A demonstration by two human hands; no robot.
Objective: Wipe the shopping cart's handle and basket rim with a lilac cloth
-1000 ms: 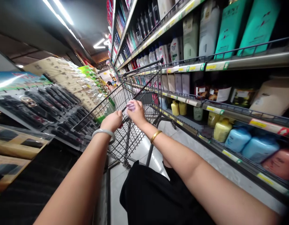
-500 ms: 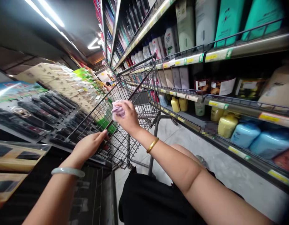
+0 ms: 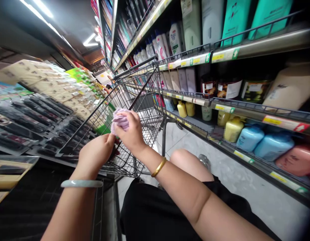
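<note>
My right hand (image 3: 131, 132) is closed around a crumpled pale lilac cloth (image 3: 119, 121) and presses it against the near top rim of a wire shopping cart (image 3: 149, 107). Just below and to the left, my left hand (image 3: 97, 154) curls over that same rim, its thumb tip close to or touching the cloth. The fingers of the left hand lie mostly hidden behind the thumb side. The cart stands tilted across the view, its basket bare wire where it shows.
Shelves (image 3: 185, 62) of shampoo and lotion bottles run along the right. Packaged black items (image 3: 36, 117) hang on the left beside a beige display. My knee (image 3: 187, 160) and black clothing (image 3: 155, 211) are below, above the pale tiled floor (image 3: 175, 137).
My left hand has come up closer to the right hand and the cloth. The cloth stays in my right hand at the rim. The whole view has shifted slightly.
</note>
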